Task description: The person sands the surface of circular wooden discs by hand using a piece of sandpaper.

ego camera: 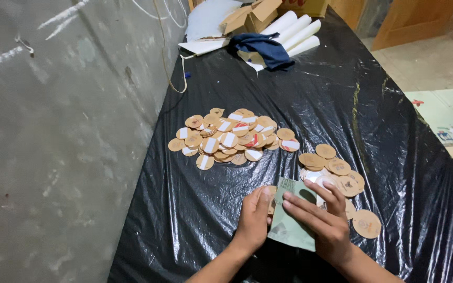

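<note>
Head view: left hand and right hand both pinching a pale green printed paper packet, flat on the black plastic-covered table, near its front edge. Risk, judged from here: loose grip, packet slipping; a stray elbow scattering the small cluster of round brown cardboard discs just beside the right fingers. Farther up, a big heap of taped brown discs; beyond, white paper rolls, dark blue cloth, open cardboard box. Nothing blocking.
</note>
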